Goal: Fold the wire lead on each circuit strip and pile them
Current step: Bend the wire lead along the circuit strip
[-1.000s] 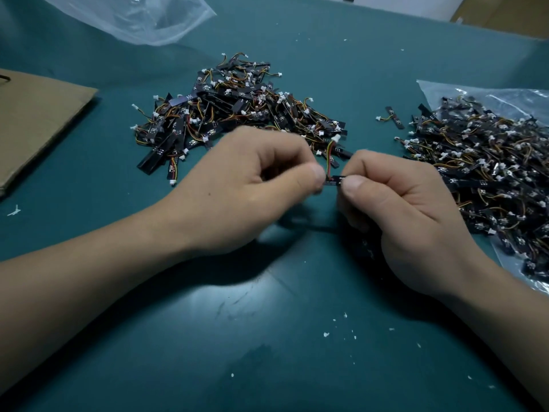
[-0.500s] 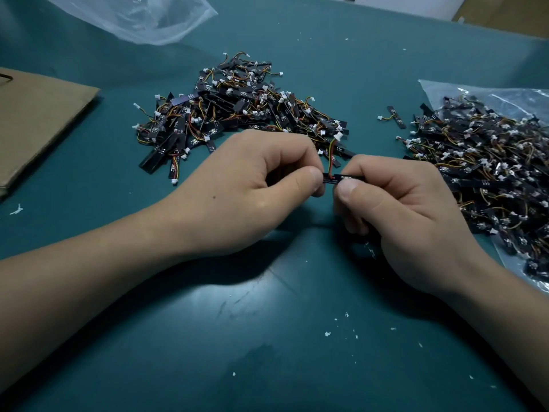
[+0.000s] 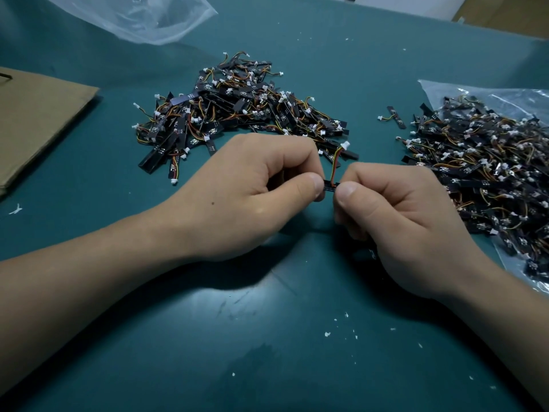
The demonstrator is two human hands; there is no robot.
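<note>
Above mid surface [image 3: 267, 337]: pinching one strip [image 3: 330, 186] between left hand [image 3: 246, 197] and right hand [image 3: 398, 218], lead [image 3: 335, 162] poking up; pile [image 3: 237, 114] far, bagged heap [image 3: 481, 168] right.

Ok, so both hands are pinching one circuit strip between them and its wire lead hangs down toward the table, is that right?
Not quite. The left hand and right hand do pinch one circuit strip between them, but its wire lead stands up from the strip, white connector at the top, rather than hanging toward the table. The head view shows it.
</note>
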